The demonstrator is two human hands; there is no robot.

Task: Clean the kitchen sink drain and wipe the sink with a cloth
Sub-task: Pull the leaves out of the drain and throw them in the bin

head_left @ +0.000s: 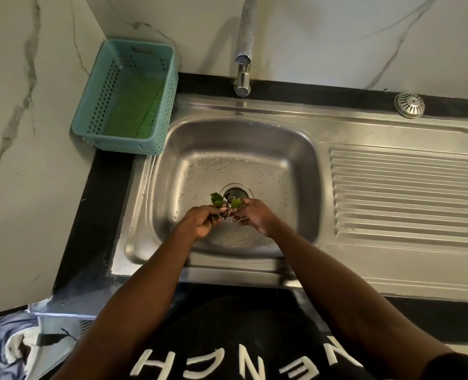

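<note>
A steel sink basin (205, 165) with water drops has an open round drain (236, 192) at its middle. Just in front of the drain, my left hand (199, 222) grips a bunch of wet green leaf scraps (217, 200) and dark debris. My right hand (254, 216) pinches another green scrap (237, 203) at the drain's near edge. The two hands almost touch above the basin floor. The drain strainer cover (409, 105) lies on the back right of the sink rim. A green cloth (134, 111) lies inside a teal basket (90, 127) at the left.
A chrome tap (244, 48) stands behind the basin, with no water running. The ribbed draining board (402, 193) fills the right side. Marble walls stand behind and to the left. A black counter edge (90, 204) runs along the left, with crumpled cloths (5, 349) lower left.
</note>
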